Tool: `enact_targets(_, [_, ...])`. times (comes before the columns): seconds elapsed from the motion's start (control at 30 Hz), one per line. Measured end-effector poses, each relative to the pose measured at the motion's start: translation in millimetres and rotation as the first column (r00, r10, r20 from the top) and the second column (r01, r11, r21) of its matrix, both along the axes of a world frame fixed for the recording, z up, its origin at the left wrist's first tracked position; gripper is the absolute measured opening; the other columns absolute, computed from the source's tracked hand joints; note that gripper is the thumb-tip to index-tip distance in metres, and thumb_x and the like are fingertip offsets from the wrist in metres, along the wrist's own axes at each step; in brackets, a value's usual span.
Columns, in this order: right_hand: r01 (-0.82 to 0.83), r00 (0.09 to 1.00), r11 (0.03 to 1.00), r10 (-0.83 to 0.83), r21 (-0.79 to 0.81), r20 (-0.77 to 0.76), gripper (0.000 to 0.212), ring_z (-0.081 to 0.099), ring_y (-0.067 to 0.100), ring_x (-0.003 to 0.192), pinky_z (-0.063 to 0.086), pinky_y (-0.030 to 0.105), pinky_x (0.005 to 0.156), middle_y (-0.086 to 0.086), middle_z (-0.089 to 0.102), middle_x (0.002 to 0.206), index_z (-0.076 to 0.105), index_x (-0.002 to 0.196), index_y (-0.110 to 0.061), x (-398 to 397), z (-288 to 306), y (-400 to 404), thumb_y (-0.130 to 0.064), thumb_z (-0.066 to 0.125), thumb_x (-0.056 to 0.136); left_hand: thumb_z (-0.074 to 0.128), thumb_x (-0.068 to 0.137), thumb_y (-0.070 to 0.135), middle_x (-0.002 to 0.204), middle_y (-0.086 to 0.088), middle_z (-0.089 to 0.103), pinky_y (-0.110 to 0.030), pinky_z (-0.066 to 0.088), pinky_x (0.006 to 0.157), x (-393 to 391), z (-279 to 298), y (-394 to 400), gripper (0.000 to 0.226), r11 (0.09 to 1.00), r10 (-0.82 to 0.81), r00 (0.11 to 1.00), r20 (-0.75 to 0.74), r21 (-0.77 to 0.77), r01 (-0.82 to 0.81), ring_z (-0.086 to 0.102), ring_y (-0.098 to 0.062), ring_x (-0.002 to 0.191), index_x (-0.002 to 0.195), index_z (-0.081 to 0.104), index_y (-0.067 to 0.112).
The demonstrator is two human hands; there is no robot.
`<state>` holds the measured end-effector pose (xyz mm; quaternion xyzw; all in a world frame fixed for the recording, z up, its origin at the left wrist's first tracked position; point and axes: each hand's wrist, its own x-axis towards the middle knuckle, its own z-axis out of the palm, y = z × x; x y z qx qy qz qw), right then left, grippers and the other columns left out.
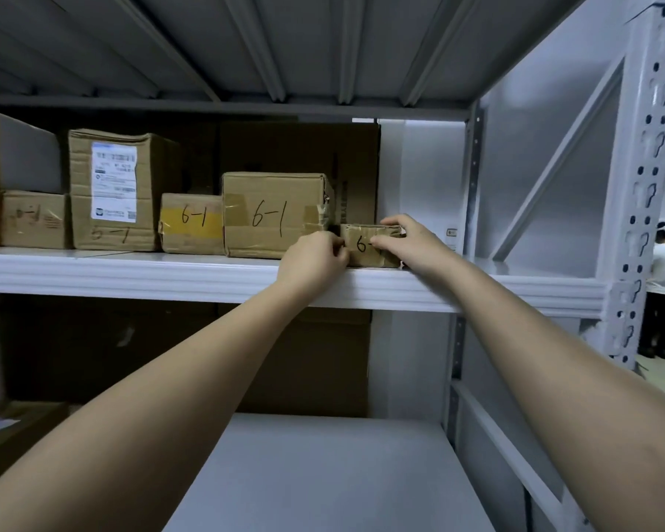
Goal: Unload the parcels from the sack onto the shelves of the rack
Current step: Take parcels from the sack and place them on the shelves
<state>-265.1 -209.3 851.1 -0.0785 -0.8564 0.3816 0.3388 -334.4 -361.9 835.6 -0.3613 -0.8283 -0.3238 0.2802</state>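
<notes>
- At the front edge of the upper shelf (pixel 169 268), the left hand (pixel 315 255) curls against the left end of a small cardboard parcel (pixel 365 245), fingertips pinching its corner.
- The right hand (pixel 407 240) grips the same parcel, thumb on the marked front face, fingers over the top and right end.
- That parcel rests on the shelf, just beside a larger box marked "6-1" (pixel 275 215).
- Further left stand a yellow-taped box (pixel 191 223) and a labelled carton (pixel 116 190).
- By my judgement several parcels are already shelved, this one is nearly placed, and the sack is out of view, so what remains cannot be told.
</notes>
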Motion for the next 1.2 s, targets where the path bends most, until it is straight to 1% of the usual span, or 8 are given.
enact_targets(0.1, [0.056, 0.998, 0.998, -0.057, 0.04, 0.007, 0.045, 0.06, 0.021, 0.102, 0.052, 0.034, 0.081, 0.004, 0.06, 0.12, 0.051, 0.127, -0.031, -11, 1, 2, -0.043, 0.064, 0.086, 0.04, 0.097, 0.024, 0.086, -0.005, 0.067, -0.029, 0.037, 0.053, -11, 0, 1, 0.03, 0.993, 0.055, 0.998, -0.043, -0.106, -0.059, 0.058, -0.024, 0.072, 0.104, 0.068, 0.014])
enact_targets(0.2, [0.128, 0.991, 0.985, -0.131, 0.115, 0.021, 0.048, 0.058, 0.025, 0.107, 0.052, 0.038, 0.087, 0.004, 0.058, 0.125, 0.05, 0.131, -0.027, -22, 5, 0, -0.043, 0.063, 0.088, 0.035, 0.099, 0.025, 0.081, -0.006, 0.063, -0.028, 0.031, 0.048, -19, 1, 0, 0.033, 0.983, 0.058, 0.998, -0.032, -0.17, -0.063, 0.053, -0.021, 0.065, 0.095, 0.065, 0.012])
enact_targets(0.4, [0.236, 0.963, 0.929, -0.262, 0.285, 0.056, 0.053, 0.052, 0.027, 0.12, 0.045, 0.034, 0.097, 0.007, 0.054, 0.137, 0.046, 0.141, -0.022, -39, 10, -5, -0.037, 0.061, 0.092, 0.033, 0.099, 0.026, 0.095, -0.012, 0.065, -0.03, 0.038, 0.063, -23, -5, 3, 0.033, 0.98, 0.076, 0.994, -0.073, -0.177, -0.088, 0.055, -0.028, 0.078, 0.091, 0.061, 0.01])
enact_targets(0.47, [0.244, 0.956, 0.916, -0.282, 0.318, 0.081, 0.053, 0.052, 0.027, 0.119, 0.044, 0.033, 0.094, 0.007, 0.054, 0.136, 0.044, 0.142, -0.023, -44, 11, -5, -0.035, 0.06, 0.093, 0.032, 0.099, 0.025, 0.092, -0.013, 0.065, -0.03, 0.036, 0.063, -20, -7, 2, 0.031, 0.981, 0.085, 0.991, -0.103, -0.165, -0.101, 0.052, -0.028, 0.076, 0.082, 0.055, 0.013])
enact_targets(0.57, [0.234, 0.951, 0.916, -0.286, 0.327, 0.119, 0.048, 0.055, 0.026, 0.106, 0.044, 0.031, 0.084, 0.009, 0.056, 0.129, 0.041, 0.139, -0.023, -49, 12, -6, -0.029, 0.057, 0.095, 0.031, 0.099, 0.023, 0.092, -0.015, 0.065, -0.03, 0.033, 0.064, -16, -8, -1, 0.033, 0.982, 0.086, 0.982, -0.166, -0.152, -0.111, 0.051, -0.029, 0.08, 0.075, 0.051, 0.013])
enact_targets(0.73, [0.19, 0.952, 0.93, -0.254, 0.316, 0.172, 0.045, 0.053, 0.023, 0.094, 0.04, 0.03, 0.077, 0.011, 0.054, 0.122, 0.034, 0.14, -0.021, -51, 14, -6, -0.02, 0.051, 0.099, 0.031, 0.1, 0.017, 0.11, -0.016, 0.062, -0.032, 0.036, 0.073, -19, -11, 1, 0.035, 0.975, 0.079, 0.964, -0.253, -0.18, -0.127, 0.055, -0.032, 0.103, 0.102, 0.064, 0.006])
enact_targets(1.0, [0.185, 0.942, 0.923, -0.264, 0.336, 0.206, 0.043, 0.052, 0.024, 0.094, 0.041, 0.032, 0.078, 0.014, 0.053, 0.121, 0.03, 0.141, -0.02, -56, 15, -6, -0.019, 0.045, 0.101, 0.033, 0.1, 0.019, 0.105, -0.015, 0.064, -0.031, 0.036, 0.071, -20, -12, 1, 0.035, 0.973, 0.101, 0.952, -0.288, -0.169, -0.154, 0.056, -0.032, 0.099, 0.095, 0.065, 0.007])
enact_targets(1.2, [0.206, 0.935, 0.904, -0.295, 0.376, 0.198, 0.043, 0.053, 0.026, 0.09, 0.042, 0.033, 0.077, 0.016, 0.055, 0.12, 0.029, 0.141, -0.02, -58, 12, -6, -0.02, 0.044, 0.101, 0.033, 0.1, 0.013, 0.109, -0.016, 0.063, -0.032, 0.04, 0.074, -15, -13, 0, 0.031, 0.978, 0.079, 0.959, -0.271, -0.164, -0.127, 0.057, -0.032, 0.101, 0.104, 0.063, 0.005])
